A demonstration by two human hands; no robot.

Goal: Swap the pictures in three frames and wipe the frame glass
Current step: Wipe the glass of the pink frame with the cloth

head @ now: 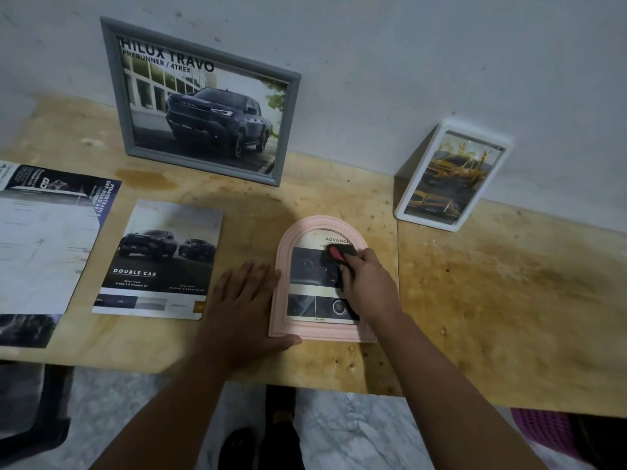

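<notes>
A pink arched frame (283, 283) lies flat on the wooden table (492, 300), holding a car-interior picture. My right hand (368, 286) grips a dark cloth with a red patch (337, 254) and presses it on the frame's glass. My left hand (242, 307) lies flat with straight fingers against the frame's left edge, its thumb at the bottom corner. A grey frame (117, 96) with a dark pickup picture leans on the wall at the back. A white frame (415, 184) with a yellow car picture leans at the back right.
A loose "Double Cab" brochure page (163, 259) lies left of my left hand. More printed sheets (44, 239) lie at the far left. Below the table edge are a marble floor (346, 432), my feet and a purple basket (546, 432).
</notes>
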